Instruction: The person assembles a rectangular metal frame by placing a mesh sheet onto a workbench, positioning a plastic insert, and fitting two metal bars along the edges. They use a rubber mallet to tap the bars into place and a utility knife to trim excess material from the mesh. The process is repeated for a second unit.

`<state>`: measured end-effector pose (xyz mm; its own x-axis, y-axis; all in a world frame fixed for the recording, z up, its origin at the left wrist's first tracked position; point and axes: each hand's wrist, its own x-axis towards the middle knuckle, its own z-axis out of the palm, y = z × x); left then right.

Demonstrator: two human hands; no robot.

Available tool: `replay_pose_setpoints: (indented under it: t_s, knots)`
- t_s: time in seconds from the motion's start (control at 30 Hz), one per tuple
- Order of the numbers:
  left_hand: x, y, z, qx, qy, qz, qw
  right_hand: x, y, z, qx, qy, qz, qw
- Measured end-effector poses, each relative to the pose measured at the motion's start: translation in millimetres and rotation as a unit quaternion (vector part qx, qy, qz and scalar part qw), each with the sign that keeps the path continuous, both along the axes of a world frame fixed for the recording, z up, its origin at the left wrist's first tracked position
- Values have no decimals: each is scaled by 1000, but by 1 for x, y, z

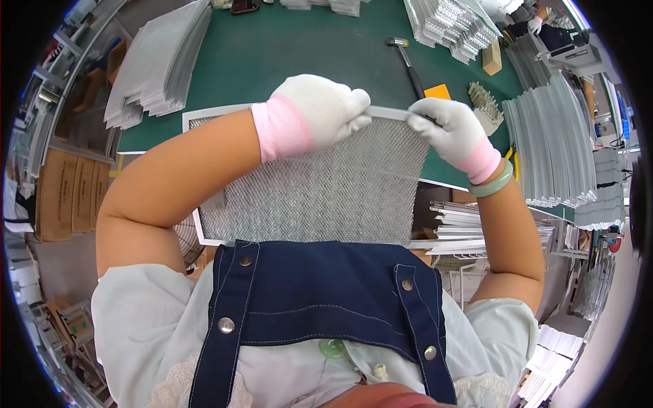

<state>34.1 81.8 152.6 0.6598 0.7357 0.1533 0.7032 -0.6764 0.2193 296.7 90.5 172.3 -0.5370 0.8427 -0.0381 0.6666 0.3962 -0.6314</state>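
A silver metal mesh panel (326, 190) lies in front of me, with a thin white frame (394, 113) along its far and left sides. My left hand (316, 112), in a white glove with a pink cuff, is closed on the frame's far rail, near its middle. Its fingers are curled, and the palm covers part of the rail. Also gloved, my right hand (449, 132) pinches the far right end of that rail, by the mesh corner. The near edge of the panel reaches my dark blue apron (326, 292), which hides whatever lies beneath it.
On the green table (299, 41), a hammer (408, 68) lies beside an orange block (437, 92). Mesh sheets are stacked at the far left (163, 61) and far right (452, 27). Wavy metal sheets (551, 143) stand at the right, near yellow-handled pliers (515, 163). Cardboard boxes (64, 194) stand at left.
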Motion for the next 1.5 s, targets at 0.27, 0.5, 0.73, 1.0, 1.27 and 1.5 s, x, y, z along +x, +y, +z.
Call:
replay_pose_setpoints:
  t_s: [0.27,0.5,0.73,1.0,1.27,1.5]
  knots:
    - [11,9,3,-155,43,-5,987,3,4,-5,15,-135,25,990]
    - [1,23,4,-144,-28,-20,989,11,8,-5,-68,63,-12,996]
    - [-10,12,-2,-55,-62,-11,996,1,-11,-35,-226,387,-162,879]
    - [-9,-4,-7,42,-21,31,998,-5,-35,-27,-156,355,-165,907]
    - [-42,10,1,-91,-123,15,988,60,-145,-32,-415,0,-102,904]
    - [-35,11,52,69,-274,21,959,6,-120,-75,519,-9,-108,848]
